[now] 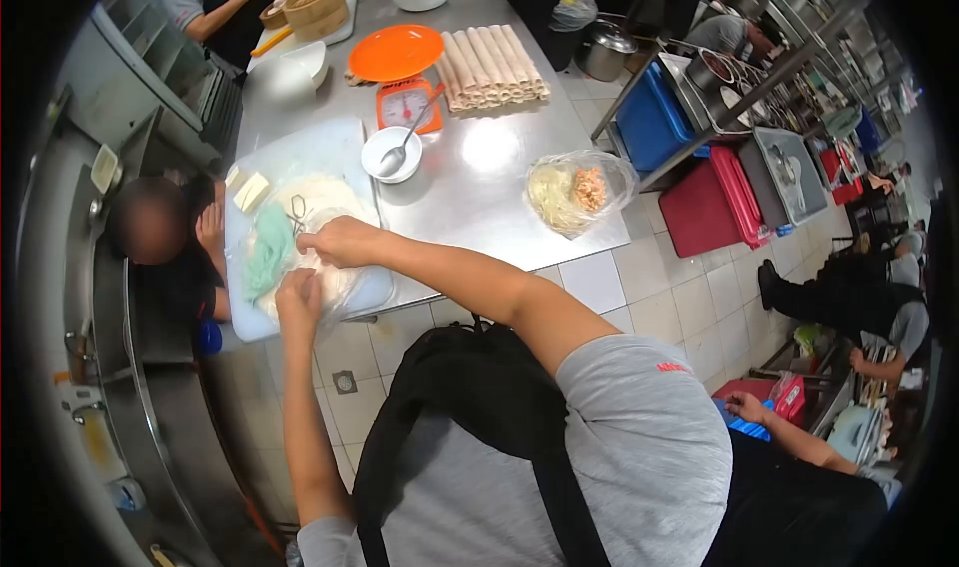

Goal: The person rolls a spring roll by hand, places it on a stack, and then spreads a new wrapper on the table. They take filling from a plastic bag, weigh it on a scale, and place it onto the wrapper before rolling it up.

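Note:
Both of my hands are over a white cutting board (345, 152) at the table's end. My right hand (345, 241) is closed in a pinch at the edge of a thin clear plastic sheet (345, 289). Just below it, my left hand (299, 295) also has its fingers pinched together on that plastic. Under and beyond them lie pale round wrappers (325, 195), partly hidden by my hands. Left of my right hand are a crumpled light green cloth (268, 247) and small scissors (297, 208). Pale blocks (250, 191) sit at the board's far left.
On the steel table (479, 182) stand a white bowl with a spoon (392, 155), an orange scale (408, 105), an orange plate (397, 52), stacked rolls (491, 67) and a bag of fillings (579, 192). A person (150, 222) is close at the left; others work around.

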